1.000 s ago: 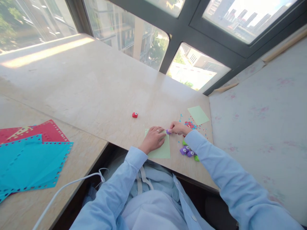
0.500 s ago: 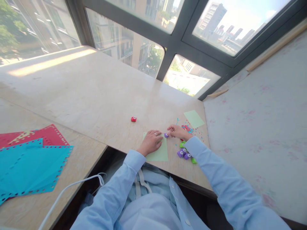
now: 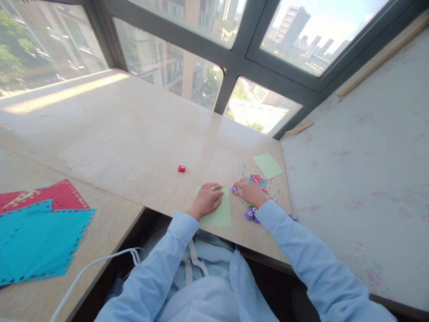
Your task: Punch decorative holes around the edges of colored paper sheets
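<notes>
My left hand (image 3: 208, 200), with a ring on one finger, lies fairly flat with its fingers stretched on a pale green paper sheet (image 3: 219, 218) near the table's front edge. Just right of that sheet, my right hand (image 3: 250, 192) has its fingers closed on a small purple craft punch (image 3: 235, 189) with a white-and-black round top. The punch appears apart from the paper. Several more punches, mostly purple (image 3: 250, 214), cluster below my right wrist, partly hidden by the sleeve. One purple punch (image 3: 292, 217) shows beyond the forearm.
Red and blue paper bits (image 3: 258, 180) are scattered behind my right hand, beside another green sheet (image 3: 268, 165). A red punch (image 3: 181, 168) sits farther left. Punched blue (image 3: 40, 246) and red sheets (image 3: 75, 197) lie at left, near a white cable (image 3: 87, 268). A wall (image 3: 362, 179) bounds the right.
My right hand has drawn the purple punch slightly right, off the green sheet's edge. The right sleeve covers different punches. My left hand stays on the sheet, and the view has shifted a little.
</notes>
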{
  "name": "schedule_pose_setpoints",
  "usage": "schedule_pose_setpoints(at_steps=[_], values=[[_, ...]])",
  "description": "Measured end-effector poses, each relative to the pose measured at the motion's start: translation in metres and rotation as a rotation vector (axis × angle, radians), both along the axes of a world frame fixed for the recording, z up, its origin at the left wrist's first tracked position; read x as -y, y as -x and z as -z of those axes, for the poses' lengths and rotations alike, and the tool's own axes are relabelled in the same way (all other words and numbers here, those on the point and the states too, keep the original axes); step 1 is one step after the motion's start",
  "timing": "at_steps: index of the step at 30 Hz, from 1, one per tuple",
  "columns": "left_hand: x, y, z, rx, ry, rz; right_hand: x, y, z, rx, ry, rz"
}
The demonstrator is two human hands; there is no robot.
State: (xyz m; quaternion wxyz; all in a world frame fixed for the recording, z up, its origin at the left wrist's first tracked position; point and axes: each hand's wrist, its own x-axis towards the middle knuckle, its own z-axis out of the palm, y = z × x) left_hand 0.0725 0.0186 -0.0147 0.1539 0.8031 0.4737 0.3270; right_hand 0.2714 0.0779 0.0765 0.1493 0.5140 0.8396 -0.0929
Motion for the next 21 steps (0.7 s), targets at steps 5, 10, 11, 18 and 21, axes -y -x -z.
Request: schedule_pose_setpoints(at_steps=[5,10,11,18,21], values=[[0.000,0.000,0.000,0.009,0.011,0.001,0.005,-0.023,-0.010,0.097,0.027,0.065],[0.001,0.001,0.000,0.009,0.020,0.000,0.021,-0.023,-0.013,0.012,0.042,0.100],[0.001,0.001,0.000,0.009,0.019,-0.001,0.025,-0.021,-0.013,-0.012,0.048,0.109],[0.001,0.001,-0.001,0.010,0.016,-0.006,0.037,-0.014,-0.010,-0.002,0.080,0.126],[0.002,0.001,-0.001,0.009,0.016,-0.007,0.030,-0.009,-0.011,0.017,0.047,0.130]])
